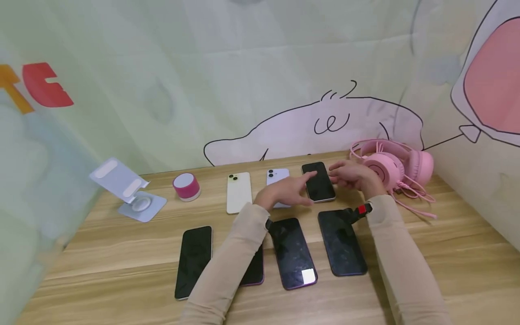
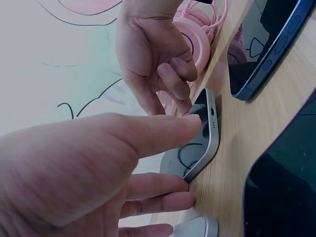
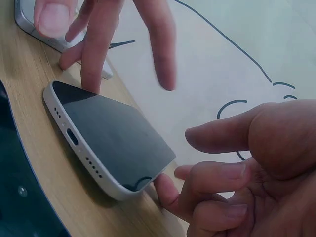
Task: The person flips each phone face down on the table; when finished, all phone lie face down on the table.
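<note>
Wood desk, cartoon backdrop behind. Black-screen phone lies flat, back row, just left of pink headphones. Left hand at phone's left edge, fingers straight, index tip on screen near corner. Right hand at phone's right edge, fingers loosely curled, touching edge; no firm pinch visible, though wrist view is partly blocked. Judged step: squaring or starting lift of this phone. Next move calls for fingertips under both long edges. Lavender phone just left, partly under left hand.

Wooden table carries phones, pink headphones, stand, speaker.
</note>
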The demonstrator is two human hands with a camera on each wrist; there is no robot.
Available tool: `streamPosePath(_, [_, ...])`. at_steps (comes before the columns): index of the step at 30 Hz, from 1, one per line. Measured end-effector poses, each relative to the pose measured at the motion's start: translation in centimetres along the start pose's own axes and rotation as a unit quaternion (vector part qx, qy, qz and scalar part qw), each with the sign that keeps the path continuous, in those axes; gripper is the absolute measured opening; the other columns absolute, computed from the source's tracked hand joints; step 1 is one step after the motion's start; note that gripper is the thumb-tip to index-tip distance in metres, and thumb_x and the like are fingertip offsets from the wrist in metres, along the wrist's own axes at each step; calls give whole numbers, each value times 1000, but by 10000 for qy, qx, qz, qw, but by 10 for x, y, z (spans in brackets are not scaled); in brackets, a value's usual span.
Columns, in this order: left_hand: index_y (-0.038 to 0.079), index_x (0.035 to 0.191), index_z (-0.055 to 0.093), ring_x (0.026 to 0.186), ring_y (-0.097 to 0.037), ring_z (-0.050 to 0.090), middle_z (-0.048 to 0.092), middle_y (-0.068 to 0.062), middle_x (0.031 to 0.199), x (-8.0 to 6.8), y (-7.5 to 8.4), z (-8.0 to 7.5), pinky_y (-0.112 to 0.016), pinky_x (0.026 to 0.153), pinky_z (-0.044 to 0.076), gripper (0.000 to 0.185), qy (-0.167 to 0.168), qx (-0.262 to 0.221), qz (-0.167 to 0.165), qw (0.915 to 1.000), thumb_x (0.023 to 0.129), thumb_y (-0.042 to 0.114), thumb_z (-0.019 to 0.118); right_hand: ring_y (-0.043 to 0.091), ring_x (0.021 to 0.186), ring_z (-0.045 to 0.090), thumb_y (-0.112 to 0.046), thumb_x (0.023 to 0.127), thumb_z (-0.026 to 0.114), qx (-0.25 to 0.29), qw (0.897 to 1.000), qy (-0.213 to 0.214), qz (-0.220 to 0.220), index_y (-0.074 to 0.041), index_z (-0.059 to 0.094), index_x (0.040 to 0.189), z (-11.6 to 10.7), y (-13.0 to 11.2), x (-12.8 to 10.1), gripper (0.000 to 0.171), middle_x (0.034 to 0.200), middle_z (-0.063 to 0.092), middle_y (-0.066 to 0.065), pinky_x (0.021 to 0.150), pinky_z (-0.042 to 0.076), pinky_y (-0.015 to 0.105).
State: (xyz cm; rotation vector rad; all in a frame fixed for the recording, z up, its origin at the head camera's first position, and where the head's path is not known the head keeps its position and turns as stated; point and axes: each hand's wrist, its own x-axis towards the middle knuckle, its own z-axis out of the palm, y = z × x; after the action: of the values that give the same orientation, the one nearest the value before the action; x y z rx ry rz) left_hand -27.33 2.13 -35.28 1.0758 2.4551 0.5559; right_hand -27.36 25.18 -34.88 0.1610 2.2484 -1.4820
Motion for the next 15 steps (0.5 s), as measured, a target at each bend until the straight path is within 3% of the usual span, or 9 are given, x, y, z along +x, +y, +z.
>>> streamPosePath(2, [17,162,13,74,-18,55,59,-10,92,0,1,1,-30,75,46,90,43,-38,-37,10000,94,33,71,8,54,42,-15,107,42,-46,10000,-66,41,5,36,146,0,0,-1,44,73,58,-4,52,32,21])
streamPosePath(4, [18,162,12,85,-19,58,63,-14,108,-1,1,1,-32,85,48,92,83,-81,-47,9999,94,33,71,8,53,41,-17,107,43,-68,9999,-113,35,4,39,145,0,1,-1,43,72,57,-4,52,31,21])
streamPosePath(8, [17,162,13,101,-20,58,58,-17,135,1,0,3,-34,96,46,92,123,-181,-9,9998,93,34,72,9,52,38,-16,107,43,-44,9996,-241,-151,3,42,143,-2,4,0,41,69,50,-4,50,29,22])
streamPosePath(15, [19,162,11,101,-20,59,60,-17,135,4,-5,2,-33,94,47,90,151,-335,69,9993,95,33,69,9,53,35,-17,109,39,207,9980,-384,-459,-1,39,146,1,1,2,41,71,42,-4,50,27,22])
